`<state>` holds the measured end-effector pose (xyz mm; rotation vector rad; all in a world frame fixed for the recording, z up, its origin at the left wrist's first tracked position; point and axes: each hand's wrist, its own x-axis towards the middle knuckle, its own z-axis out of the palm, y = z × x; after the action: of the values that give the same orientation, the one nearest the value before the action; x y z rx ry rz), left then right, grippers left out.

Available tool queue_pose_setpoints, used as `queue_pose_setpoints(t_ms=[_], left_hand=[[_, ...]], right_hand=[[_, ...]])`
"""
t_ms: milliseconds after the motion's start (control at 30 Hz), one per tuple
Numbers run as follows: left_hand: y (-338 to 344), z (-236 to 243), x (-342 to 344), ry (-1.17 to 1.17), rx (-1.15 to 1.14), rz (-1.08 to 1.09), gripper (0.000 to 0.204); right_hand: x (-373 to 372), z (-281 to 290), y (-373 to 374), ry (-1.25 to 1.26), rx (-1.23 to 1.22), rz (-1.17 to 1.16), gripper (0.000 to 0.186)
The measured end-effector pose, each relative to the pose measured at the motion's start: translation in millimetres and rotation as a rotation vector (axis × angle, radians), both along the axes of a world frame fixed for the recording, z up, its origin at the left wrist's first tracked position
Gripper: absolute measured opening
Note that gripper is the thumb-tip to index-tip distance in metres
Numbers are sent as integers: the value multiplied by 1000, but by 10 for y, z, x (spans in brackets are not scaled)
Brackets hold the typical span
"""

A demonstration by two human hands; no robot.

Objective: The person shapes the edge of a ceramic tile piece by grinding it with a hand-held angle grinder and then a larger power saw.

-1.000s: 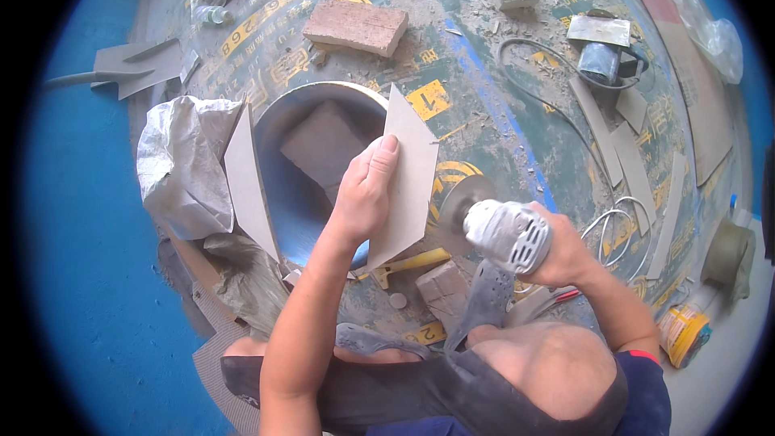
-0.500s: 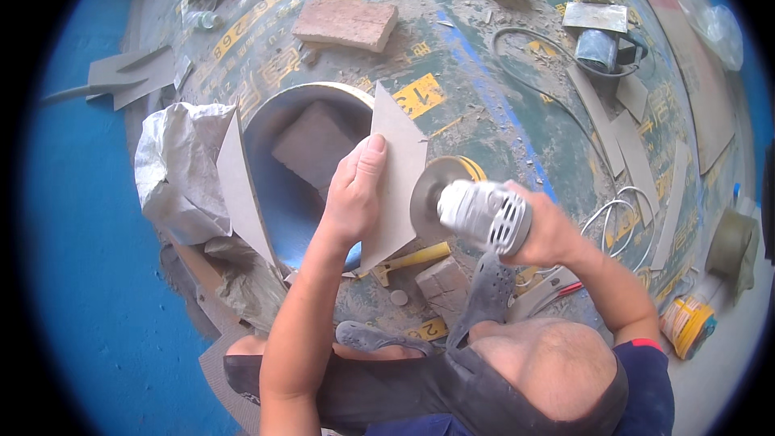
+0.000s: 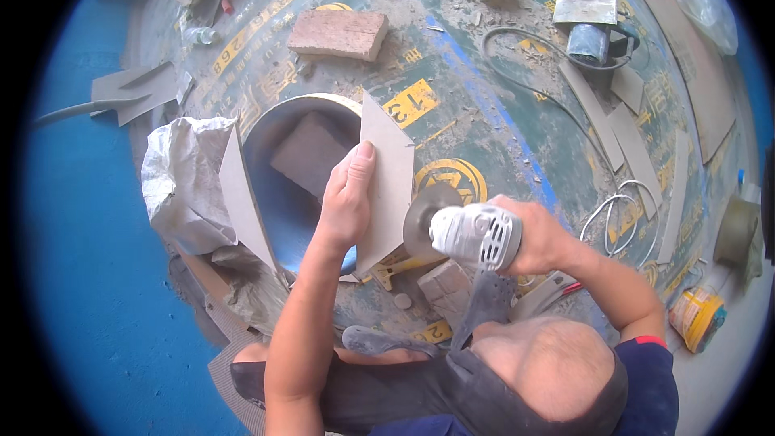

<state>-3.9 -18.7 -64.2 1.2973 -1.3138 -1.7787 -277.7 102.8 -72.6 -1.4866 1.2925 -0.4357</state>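
Observation:
My left hand [image 3: 347, 202] grips a flat beige tile piece [image 3: 388, 182] by its left edge, thumb on top. The piece stands tilted at the right rim of a round blue bucket [image 3: 250, 125]. A reddish brick [image 3: 313, 152] lies inside the bucket. In my right hand [image 3: 533, 238] is a white angle grinder [image 3: 468, 234]. Its round disc [image 3: 424, 218] is at the tile's lower right edge; I cannot tell whether it touches. Another pale tile piece [image 3: 240, 194] leans at the bucket's left side.
A brick [image 3: 337, 34] lies beyond the bucket. Tile strips [image 3: 634, 157], a cable [image 3: 537, 95] and a motor-like tool [image 3: 588, 42] are at the right. A white sack [image 3: 187, 182] stands at the left. My shoes and a yellow-handled tool [image 3: 395, 266] are close by.
The grinder and my right hand have moved slightly left and down. The tile in my left hand has shifted a little left. The whole view has shifted slightly.

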Motion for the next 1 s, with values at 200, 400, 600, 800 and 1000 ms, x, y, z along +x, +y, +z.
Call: queue_pose_setpoints(t_ms=[200,400,600,800,1000], left_hand=[[-7,-6,-26,36,20,10,48],[-9,-8,-32,49,43,17,49],[3,-2,-16,12,30,30,54],[-2,2,-19,-72,36,74,62],[-6,22,31,-22,87,56,59]], right_hand=[[-24,-112,-261,-132,23,-163,68],[5,-117,-288,-184,80,-212,73],[105,-160,168,-210,31,-132,64],[-2,-261,338,-237,86,-319,76],[109,64,188,-139,-87,-117,68]])
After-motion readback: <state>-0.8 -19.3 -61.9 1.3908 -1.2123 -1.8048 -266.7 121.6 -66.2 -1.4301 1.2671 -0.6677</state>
